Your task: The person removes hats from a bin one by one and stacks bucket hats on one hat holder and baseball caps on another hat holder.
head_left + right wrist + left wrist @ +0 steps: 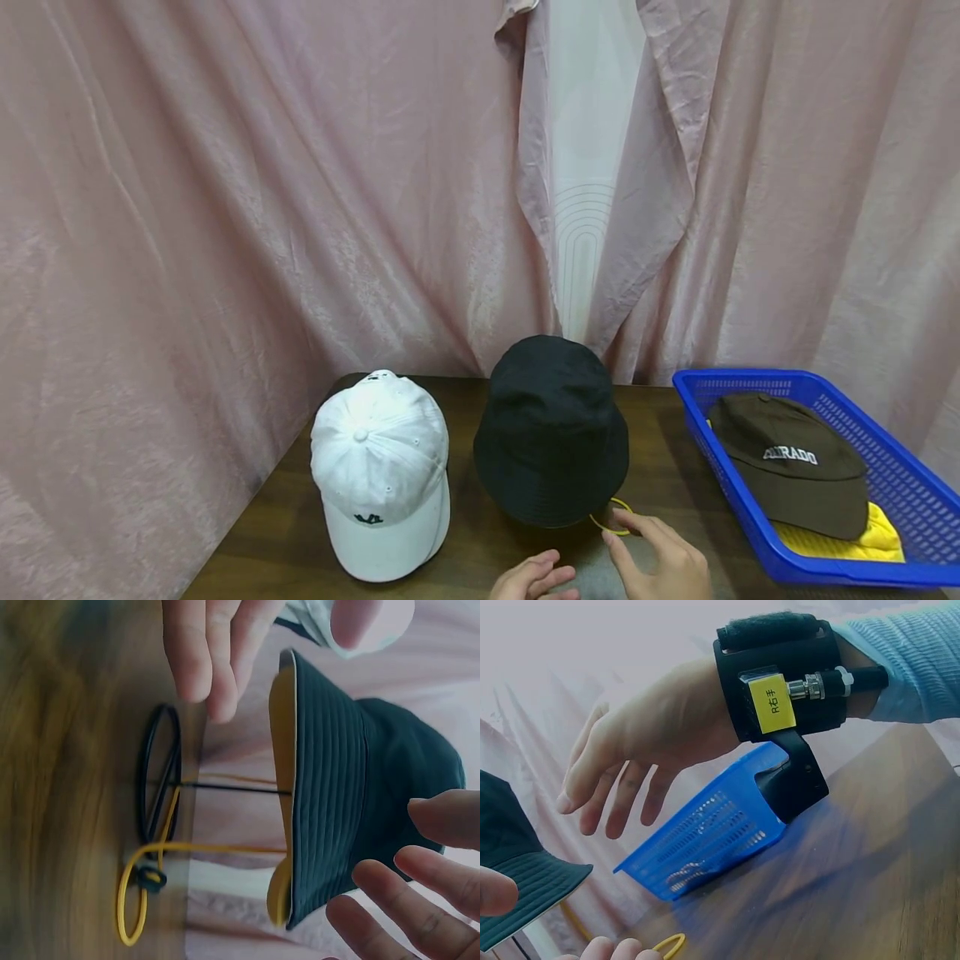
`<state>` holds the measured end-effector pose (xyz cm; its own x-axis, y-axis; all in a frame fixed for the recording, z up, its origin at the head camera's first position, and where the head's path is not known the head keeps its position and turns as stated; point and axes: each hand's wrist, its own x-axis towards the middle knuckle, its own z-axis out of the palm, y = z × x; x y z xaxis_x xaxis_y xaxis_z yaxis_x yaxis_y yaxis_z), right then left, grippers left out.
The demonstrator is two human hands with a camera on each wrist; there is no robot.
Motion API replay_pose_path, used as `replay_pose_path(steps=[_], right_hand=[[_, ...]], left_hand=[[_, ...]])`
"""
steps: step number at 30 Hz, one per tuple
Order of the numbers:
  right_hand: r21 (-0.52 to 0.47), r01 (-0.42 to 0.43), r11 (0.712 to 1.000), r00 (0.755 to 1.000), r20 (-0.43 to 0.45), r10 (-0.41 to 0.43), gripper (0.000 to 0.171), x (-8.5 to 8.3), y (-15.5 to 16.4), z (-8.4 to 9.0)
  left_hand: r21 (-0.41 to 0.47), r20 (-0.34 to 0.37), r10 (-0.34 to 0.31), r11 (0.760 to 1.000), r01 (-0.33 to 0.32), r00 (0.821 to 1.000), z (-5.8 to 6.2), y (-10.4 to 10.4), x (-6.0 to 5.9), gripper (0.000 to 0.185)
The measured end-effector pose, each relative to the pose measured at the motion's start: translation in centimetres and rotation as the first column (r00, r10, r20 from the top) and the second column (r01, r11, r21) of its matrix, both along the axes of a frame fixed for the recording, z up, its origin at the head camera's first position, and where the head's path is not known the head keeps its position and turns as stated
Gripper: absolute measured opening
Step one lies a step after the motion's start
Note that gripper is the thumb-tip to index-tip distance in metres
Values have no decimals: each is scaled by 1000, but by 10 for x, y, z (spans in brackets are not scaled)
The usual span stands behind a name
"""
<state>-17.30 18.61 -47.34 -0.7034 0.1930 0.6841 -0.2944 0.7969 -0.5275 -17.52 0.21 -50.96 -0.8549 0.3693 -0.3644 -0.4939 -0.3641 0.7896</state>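
Observation:
A black bucket hat [551, 429] with a yellowish underside sits brim-down on a thin black and yellow wire stand [154, 847], whose looped feet rest on the table. My left hand [532, 577] is in front of the hat at the bottom of the head view, holding nothing, fingers loosely bent. To its right, my right hand [663, 558] is near a yellow loop of the stand, thumb and fingers spread apart. In the left wrist view the right hand [630, 754] is in the air, apart from the hat brim. The hat covers the stand's top.
A white baseball cap [382, 467] stands to the left on the wooden table [258, 533]. On the right, a blue plastic basket [877, 571] holds a dark brown cap [795, 467] over something yellow [873, 537]. Pink curtains [420, 167] hang behind.

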Motion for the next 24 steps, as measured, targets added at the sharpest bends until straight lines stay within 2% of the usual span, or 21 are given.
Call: replay_pose_path(steps=[10, 24], right_hand=[[-83, 97, 992, 994, 57, -93, 27, 0, 22, 6], [-140, 174, 975, 984, 51, -168, 25, -4, 58, 16]], left_hand=[[-1, -14, 58, 998, -58, 998, 4, 22, -1, 52], [-21, -35, 59, 998, -60, 998, 11, 48, -5, 43]])
